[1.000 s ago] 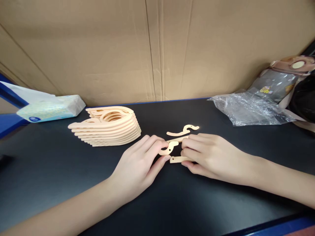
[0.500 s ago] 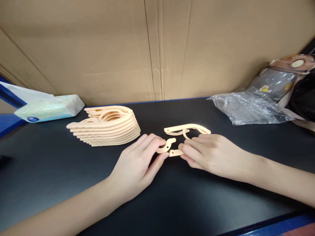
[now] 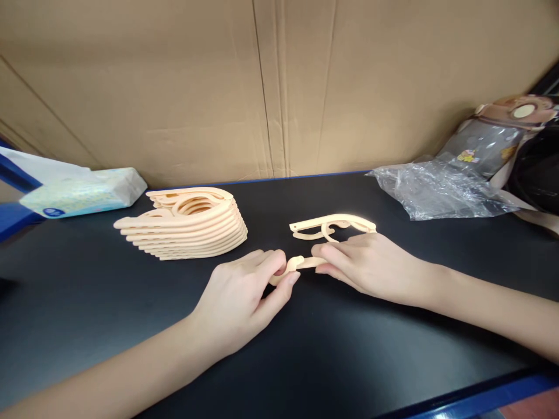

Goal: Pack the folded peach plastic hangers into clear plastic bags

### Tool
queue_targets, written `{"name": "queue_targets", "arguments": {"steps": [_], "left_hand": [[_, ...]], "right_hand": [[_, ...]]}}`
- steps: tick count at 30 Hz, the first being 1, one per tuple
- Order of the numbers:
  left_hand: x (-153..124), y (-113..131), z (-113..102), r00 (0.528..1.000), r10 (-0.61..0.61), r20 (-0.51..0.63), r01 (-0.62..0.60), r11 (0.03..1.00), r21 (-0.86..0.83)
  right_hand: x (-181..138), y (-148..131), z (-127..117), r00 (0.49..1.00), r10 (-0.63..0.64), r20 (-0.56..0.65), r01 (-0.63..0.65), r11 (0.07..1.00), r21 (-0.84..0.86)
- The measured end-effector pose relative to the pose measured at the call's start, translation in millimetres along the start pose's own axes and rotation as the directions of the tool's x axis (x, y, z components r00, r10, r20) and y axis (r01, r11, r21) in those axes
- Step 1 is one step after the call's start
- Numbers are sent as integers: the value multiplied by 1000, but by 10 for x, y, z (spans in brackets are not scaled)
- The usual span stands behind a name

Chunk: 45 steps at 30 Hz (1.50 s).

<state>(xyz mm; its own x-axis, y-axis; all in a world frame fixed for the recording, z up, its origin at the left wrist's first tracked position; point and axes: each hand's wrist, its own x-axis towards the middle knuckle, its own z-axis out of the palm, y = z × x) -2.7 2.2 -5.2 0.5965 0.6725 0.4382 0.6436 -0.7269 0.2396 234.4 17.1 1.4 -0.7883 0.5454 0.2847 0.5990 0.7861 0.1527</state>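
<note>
Hook piece [image 3: 293, 265]: small peach plastic curve, low over the middle of the table, pinched at its left end by the left hand [image 3: 242, 297].
Flat strip [image 3: 313, 262]: same peach plastic, level, meets the hook piece end to end; its right end is inside the right hand [image 3: 369, 265].
Curved arm [image 3: 345, 220]: peach, lies flat just beyond the strip.

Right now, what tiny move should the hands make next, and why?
Probably push the hook into the arm piece: the left hand pinches the hook, the right hand holds the arm piece, and their ends already meet.
</note>
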Motion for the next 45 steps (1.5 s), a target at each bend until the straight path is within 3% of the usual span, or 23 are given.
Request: {"name": "queue_targets", "arguments": {"steps": [7, 14, 36, 45], "left_hand": [[8, -4, -13, 1000, -14, 17, 13, 998, 65], [9, -14, 2, 995, -50, 91, 47, 998, 42], [46, -62, -28, 985, 60, 159, -62, 998, 6], [59, -76, 8, 977, 104, 184, -131, 981, 145]], "right_hand": [[-2, 53, 38, 1000, -11, -16, 11, 1000, 26], [-7, 50, 34, 984, -19, -176, 30, 997, 65], [-16, 23, 45, 991, -33, -130, 44, 996, 80], [-32, 7, 73, 975, -37, -218, 67, 989, 129]]}}
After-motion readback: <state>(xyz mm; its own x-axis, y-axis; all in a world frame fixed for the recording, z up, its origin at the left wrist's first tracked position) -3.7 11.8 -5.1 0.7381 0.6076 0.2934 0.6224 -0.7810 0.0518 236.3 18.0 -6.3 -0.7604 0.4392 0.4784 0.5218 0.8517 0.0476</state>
